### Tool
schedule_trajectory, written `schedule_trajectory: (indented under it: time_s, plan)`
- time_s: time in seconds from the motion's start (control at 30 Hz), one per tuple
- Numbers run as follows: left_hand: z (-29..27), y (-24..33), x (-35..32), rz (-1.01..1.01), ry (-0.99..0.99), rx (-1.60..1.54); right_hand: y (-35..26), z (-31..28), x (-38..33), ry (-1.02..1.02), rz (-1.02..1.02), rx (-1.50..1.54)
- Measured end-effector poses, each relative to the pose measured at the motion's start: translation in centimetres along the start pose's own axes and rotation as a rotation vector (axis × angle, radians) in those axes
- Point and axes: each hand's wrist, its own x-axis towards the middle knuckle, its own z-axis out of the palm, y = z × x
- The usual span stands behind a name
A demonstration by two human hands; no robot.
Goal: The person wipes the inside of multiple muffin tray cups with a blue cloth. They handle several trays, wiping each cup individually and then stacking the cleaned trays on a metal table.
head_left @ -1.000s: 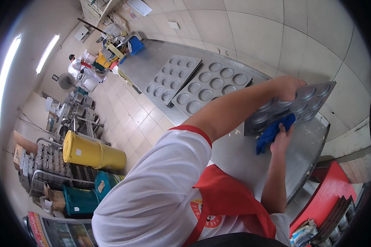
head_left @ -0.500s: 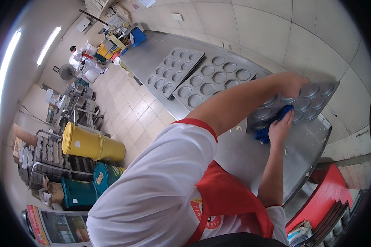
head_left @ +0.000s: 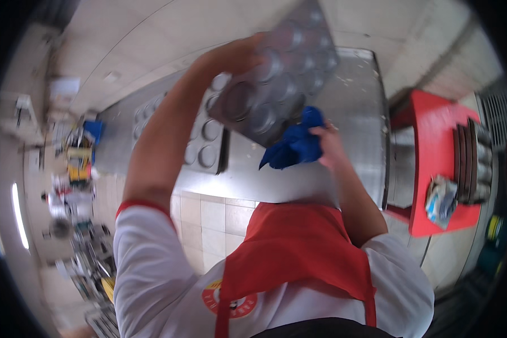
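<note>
Two grips are closed: left fingers [head_left: 256,52] on pan [head_left: 276,81], right fingers [head_left: 321,132] on blue cloth [head_left: 296,146]

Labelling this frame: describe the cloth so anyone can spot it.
Find the metal table beyond the red apron. Over it, the right hand grips the cloth, pictured just below the round-cupped pan. It's crumpled and blue; pan and table are grey.

- raised tray [head_left: 284,79]: blurred, top corner clipped by upper edge
- left grip [head_left: 247,54]: smeared, fingers unclear
- right grip [head_left: 329,145]: blurred at blue cloth [head_left: 296,147]
- flat trays [head_left: 199,159]: partly behind left arm [head_left: 162,138]
- co-worker [head_left: 59,201]: too small, blurry
</note>
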Motion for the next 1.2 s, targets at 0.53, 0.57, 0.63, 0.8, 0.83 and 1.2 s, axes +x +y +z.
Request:
schedule_trajectory:
  time_s: [0.53, 0.57, 0.63, 0.8, 0.83, 1.2]
  plan:
    - [5.0, 4.0, -2.1, -0.099, 0.401, 0.159, 2.8, -0.2, 4.4, 0.017, -0.753, -1.52]
    - [5.0, 4.7, -2.2, -0.087, 0.393, 0.154, 2.0, 0.1, 4.4, 0.029, -0.662, -1.547]
    - [5.0, 4.7, -2.2, -0.075, 0.387, 0.123, 1.0, 0.5, 4.2, 0.052, -0.482, -1.592]
    - [5.5, 5.7, -1.3, -0.119, 0.406, 0.106, 2.8, 1.0, 4.3, 0.066, -0.209, -1.354]
    - [5.5, 5.8, -1.3, -0.092, 0.419, 0.117, 3.0, 1.1, 4.3, 0.035, -0.211, -1.278]
    - [6.9, 10.1, -1.5, -0.01, 0.407, 0.262, -6.7, -0.7, 7.7, 0.178, -0.955, -1.115]
